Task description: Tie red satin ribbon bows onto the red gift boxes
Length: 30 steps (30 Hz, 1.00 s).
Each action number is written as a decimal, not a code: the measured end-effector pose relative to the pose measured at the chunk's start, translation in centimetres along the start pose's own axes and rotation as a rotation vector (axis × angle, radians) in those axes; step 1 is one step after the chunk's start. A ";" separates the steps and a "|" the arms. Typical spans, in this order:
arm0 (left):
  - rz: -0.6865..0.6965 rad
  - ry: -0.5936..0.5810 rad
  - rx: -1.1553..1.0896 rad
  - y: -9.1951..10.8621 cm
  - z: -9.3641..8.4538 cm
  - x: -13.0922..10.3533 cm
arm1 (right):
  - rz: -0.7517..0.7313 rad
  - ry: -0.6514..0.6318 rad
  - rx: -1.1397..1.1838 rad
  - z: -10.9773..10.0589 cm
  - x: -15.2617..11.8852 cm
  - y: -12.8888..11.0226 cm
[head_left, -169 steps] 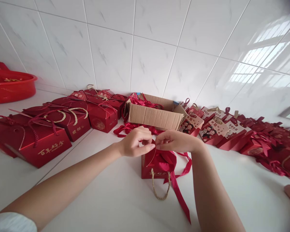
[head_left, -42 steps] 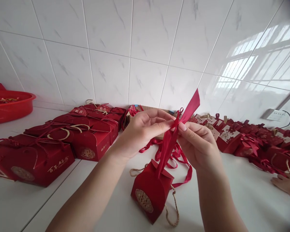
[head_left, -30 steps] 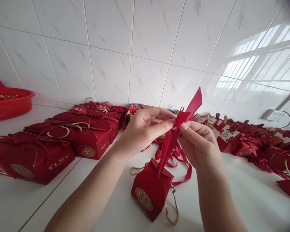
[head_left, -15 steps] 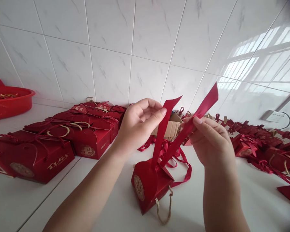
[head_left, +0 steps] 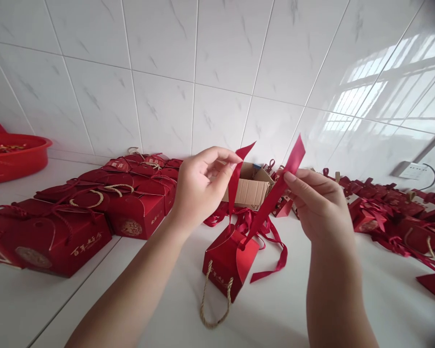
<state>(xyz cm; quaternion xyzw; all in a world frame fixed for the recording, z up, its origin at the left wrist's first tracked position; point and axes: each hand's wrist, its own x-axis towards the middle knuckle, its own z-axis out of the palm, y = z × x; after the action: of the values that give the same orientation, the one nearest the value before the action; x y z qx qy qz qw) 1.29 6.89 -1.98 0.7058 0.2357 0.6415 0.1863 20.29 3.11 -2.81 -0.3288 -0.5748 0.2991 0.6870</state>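
the white table (head_left: 275, 309) bears a cardboard box (head_left: 249, 194). left of that box are red gift boxes (head_left: 141, 215) and a red basin (head_left: 18, 164); right, smaller packages (head_left: 370, 220); before it, loose ribbons (head_left: 281, 263).

Bare left hand (head_left: 203, 186) and right hand (head_left: 319, 203)
The forearms (head_left: 335, 285) are bare too; the thumbnails (head_left: 289, 177) look short.

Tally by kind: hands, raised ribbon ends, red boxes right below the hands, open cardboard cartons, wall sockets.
Hands: 2, left hand and right hand
Raised ribbon ends: 2
Red box below the hands: 1
Open cardboard carton: 1
Wall socket: 1
Total: 7
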 end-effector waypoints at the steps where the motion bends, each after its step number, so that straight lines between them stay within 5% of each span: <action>1: -0.002 0.010 0.009 0.0 0.0 0.0 | -0.006 0.005 -0.003 0.0 0.0 0.0; 9: -0.019 0.102 -0.027 0.4 -0.1 0.0 | -0.094 0.058 -0.005 -0.2 0.2 0.2; 30: 0.000 0.107 -0.132 0.3 0.2 -0.2 | -0.137 0.040 0.017 0.6 0.0 0.5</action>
<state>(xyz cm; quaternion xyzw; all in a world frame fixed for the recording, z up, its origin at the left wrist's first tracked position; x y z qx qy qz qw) 1.53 6.56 -1.96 0.6569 0.2025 0.6923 0.2195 19.72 3.45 -3.18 -0.2889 -0.5794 0.2497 0.7201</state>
